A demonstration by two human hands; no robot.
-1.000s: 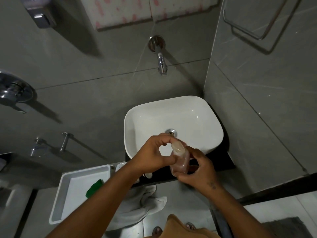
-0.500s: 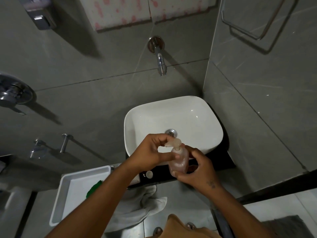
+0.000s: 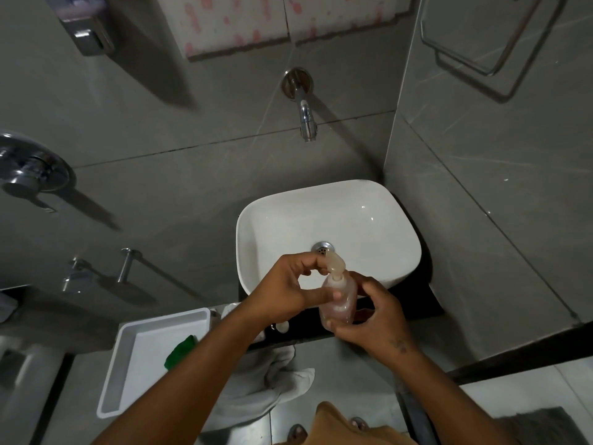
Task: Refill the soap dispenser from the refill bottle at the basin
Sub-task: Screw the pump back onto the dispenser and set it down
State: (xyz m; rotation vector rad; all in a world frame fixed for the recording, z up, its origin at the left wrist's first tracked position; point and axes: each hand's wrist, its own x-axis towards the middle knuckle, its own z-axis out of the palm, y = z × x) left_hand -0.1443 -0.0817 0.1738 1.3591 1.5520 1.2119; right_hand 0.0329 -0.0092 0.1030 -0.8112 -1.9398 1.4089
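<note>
I hold a small clear soap dispenser (image 3: 340, 298) with pinkish liquid over the front edge of the white basin (image 3: 369, 220). My right hand (image 3: 373, 316) grips its body from the right and below. My left hand (image 3: 288, 287) has its fingertips on the pale pump head (image 3: 335, 264) and its thumb against the bottle's side. The pump sits on the neck of the bottle. No separate refill bottle can be made out in the head view.
A chrome tap (image 3: 305, 114) juts from the wall above the basin. A white tray (image 3: 128, 377) holding a green object (image 3: 181, 350) sits at lower left, next to a white cloth (image 3: 272, 383). A small white cap (image 3: 283, 326) lies on the dark counter (image 3: 414, 311).
The pump head has turned in my left fingers, and the dispenser has shifted slightly. Both hands stay on it.
</note>
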